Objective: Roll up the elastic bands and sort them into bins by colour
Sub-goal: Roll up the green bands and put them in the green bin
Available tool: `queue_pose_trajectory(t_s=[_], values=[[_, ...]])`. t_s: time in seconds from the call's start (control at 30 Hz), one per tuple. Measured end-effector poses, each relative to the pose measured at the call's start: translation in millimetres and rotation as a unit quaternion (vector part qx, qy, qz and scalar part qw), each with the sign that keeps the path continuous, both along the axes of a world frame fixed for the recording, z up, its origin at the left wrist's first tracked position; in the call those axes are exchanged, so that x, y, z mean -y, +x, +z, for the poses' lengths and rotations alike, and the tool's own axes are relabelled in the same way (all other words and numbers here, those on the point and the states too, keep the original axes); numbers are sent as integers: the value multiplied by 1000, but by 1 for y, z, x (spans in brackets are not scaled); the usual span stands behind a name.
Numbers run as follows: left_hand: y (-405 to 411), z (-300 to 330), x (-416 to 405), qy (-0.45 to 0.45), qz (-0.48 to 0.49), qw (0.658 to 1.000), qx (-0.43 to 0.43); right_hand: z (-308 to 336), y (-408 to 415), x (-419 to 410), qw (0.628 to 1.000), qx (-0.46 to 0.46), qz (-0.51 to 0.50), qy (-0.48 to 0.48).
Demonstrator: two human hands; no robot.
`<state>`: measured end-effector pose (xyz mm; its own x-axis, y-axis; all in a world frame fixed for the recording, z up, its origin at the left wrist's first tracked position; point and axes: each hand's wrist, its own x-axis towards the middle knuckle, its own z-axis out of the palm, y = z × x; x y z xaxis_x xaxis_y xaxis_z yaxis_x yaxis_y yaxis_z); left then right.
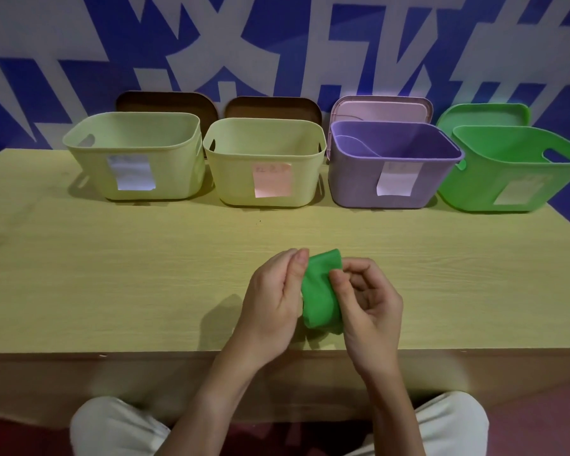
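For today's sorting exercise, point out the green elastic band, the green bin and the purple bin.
green elastic band (320,297): head view, middle of the roll.
green bin (494,172): head view, front wall.
purple bin (356,179): head view, front wall.

1 head-worn camera looks forward and down, close over the table (112,274), facing the wall (63,44).

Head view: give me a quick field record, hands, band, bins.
left hand: pinches the green band's left edge
right hand: pinches the band's right side
green band: partly rolled, held between both hands above the table
bins, left to right: pale yellow bin, second pale yellow bin, purple bin, green bin
labels: paper on each bin front, text unreadable
lids: one stands behind each bin
matching bin: green bin, far right
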<state>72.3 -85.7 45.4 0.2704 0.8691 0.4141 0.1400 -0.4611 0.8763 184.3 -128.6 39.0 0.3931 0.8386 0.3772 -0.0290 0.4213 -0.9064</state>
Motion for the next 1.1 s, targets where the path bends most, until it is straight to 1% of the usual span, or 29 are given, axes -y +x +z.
queue_pose_trajectory(t_s=[0.1, 0.23, 0.3, 0.43, 0.53, 0.7, 0.77, 0.93, 1.0, 1.03, 1.1], values=[[2, 6, 5, -32, -22, 997, 65, -2, 1, -2, 1000, -11, 23, -7], [3, 8, 7, -57, -29, 990, 125, 4, 1, -1, 999, 42, 26, 14], [3, 8, 7, -64, -31, 988, 136, 5, 0, 0, 998, 56, 5, 25], [6, 8, 5, -88, -13, 988, 124, 5, -2, -1, 997, 65, -30, 17], [4, 7, 3, -82, -16, 994, 72, 4, 0, -1, 997, 62, -42, 11], [-3, 6, 2, -7, -24, 1000, -5, 4, 0, -1, 998, 60, -29, 13], [-2, 6, 2, 19, -7, 999, -25, 4, -2, -2, 999, 49, -18, 14], [-2, 5, 0, 36, 36, 998, -21, 5, -3, -3, 999, -4, 34, -14], [-3, 4, 0, 19, 36, 999, 4, 4, -3, -3, 998, -24, 55, -14], [-2, 5, 1, 4, 35, 999, 24, 5, -3, -3, 998, -22, 61, -10], [0, 7, 3, -30, 32, 997, 58, 7, -3, -4, 999, 21, 47, 4]])
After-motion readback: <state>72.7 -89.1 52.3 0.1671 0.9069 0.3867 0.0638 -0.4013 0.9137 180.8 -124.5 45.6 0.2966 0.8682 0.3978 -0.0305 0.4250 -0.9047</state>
